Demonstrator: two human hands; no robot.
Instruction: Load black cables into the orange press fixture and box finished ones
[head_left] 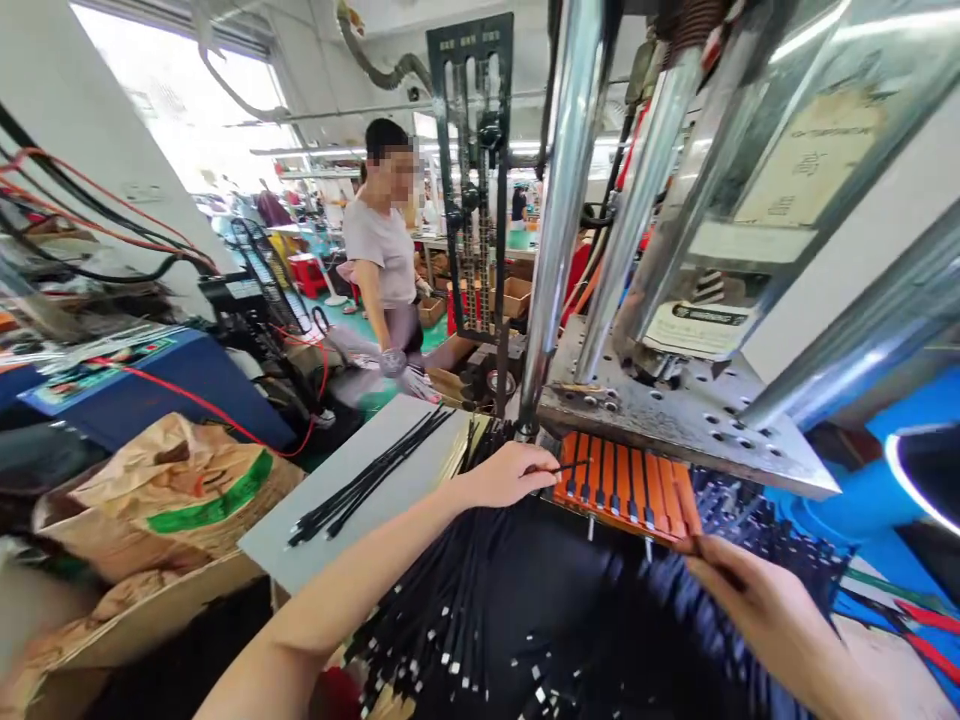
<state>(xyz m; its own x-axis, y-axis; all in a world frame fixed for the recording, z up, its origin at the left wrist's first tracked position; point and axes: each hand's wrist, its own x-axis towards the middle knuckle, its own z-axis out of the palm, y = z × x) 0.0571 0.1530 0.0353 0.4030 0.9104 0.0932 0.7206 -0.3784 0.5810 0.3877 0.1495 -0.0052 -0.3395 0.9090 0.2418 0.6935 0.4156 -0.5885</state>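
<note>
The left hand (506, 475) pinches a black cable (576, 465) between its fingers, just beside the orange slotted fixture (679, 488), whose grooves presumably keep the other cables (616, 482) straight and apart; blur hides whether the right hand's (757, 590) fingers hold anything.

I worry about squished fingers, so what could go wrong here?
The metal plate sits close to the left hand and right hand; if it moved down, it might pinch them. The thin black strip in the left hand could slip away. The loose strips heaped beside the orange tray could perhaps tangle.
</note>
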